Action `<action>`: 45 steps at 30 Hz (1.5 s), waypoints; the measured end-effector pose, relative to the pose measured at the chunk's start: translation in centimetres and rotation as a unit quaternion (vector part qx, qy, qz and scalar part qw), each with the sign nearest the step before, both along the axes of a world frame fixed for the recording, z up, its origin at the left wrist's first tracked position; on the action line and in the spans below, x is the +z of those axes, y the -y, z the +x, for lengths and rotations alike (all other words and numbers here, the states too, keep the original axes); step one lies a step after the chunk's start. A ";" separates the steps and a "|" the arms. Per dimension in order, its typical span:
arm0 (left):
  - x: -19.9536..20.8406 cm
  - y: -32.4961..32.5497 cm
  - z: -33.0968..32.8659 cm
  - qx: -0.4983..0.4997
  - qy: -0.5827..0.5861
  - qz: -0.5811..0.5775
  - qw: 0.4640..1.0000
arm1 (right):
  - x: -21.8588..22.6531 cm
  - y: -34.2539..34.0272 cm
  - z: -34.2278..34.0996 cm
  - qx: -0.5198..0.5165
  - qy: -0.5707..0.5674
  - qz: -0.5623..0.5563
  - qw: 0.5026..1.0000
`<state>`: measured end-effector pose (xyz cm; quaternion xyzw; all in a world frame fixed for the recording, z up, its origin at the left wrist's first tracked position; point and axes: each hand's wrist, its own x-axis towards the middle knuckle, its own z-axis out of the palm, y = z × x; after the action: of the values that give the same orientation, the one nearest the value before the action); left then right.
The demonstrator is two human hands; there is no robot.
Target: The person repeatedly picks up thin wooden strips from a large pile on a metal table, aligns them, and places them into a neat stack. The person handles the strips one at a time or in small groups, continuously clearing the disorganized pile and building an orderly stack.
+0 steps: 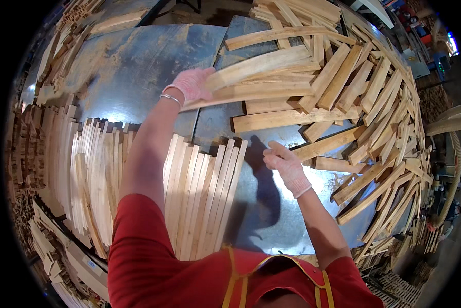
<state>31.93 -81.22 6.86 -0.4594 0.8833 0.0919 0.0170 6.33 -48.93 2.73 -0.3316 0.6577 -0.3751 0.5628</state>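
My left hand (190,84), in a pinkish-white glove with a bracelet at the wrist, reaches across the metal table and grips the near end of a pale wooden board (258,66), slightly blurred. Another board (261,92) lies just below it, its end close to my fingers. My right hand (288,167), gloved alike, is curled beside the near end of a board (330,143) on the right; whether anything is inside its fingers is hidden. In front of my body, a row of narrow wooden strips (202,192) lies side by side.
A loose heap of boards (379,102) spreads over the right side of the metal table (164,51). More strips (94,174) lie at the left, and stacked wood (27,141) stands beyond them. A pale ribbed hose (454,177) hangs at the far right.
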 end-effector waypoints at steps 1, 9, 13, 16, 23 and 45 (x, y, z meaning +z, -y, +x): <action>0.2 0.6 -0.5 0.011 0.020 0.035 0.999 | -1.1 1.4 -0.5 0.043 -0.070 -0.011 0.997; 4.9 -1.8 4.0 0.149 -0.252 0.166 0.942 | 0.9 17.7 -5.0 0.219 -0.740 -0.166 0.614; 1.0 -0.6 4.5 0.026 -0.186 0.012 0.982 | 2.9 16.9 -2.7 0.311 -0.703 -0.083 0.634; 0.2 -2.2 -0.1 0.046 0.009 0.070 0.996 | 4.8 12.0 -2.4 0.316 -0.668 -0.060 0.671; 3.6 -7.1 3.3 0.055 -0.129 0.051 0.989 | 9.4 -10.4 -8.2 0.114 -0.428 0.102 0.891; -6.6 -56.2 0.1 0.187 0.044 -0.099 0.976 | 4.7 -29.0 -7.4 -0.074 -0.507 -0.209 0.833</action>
<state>32.06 -24.98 0.24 -0.6197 0.7847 -0.0147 -0.0072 -1.05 -19.96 7.46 -0.5355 0.7793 -0.3233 0.0381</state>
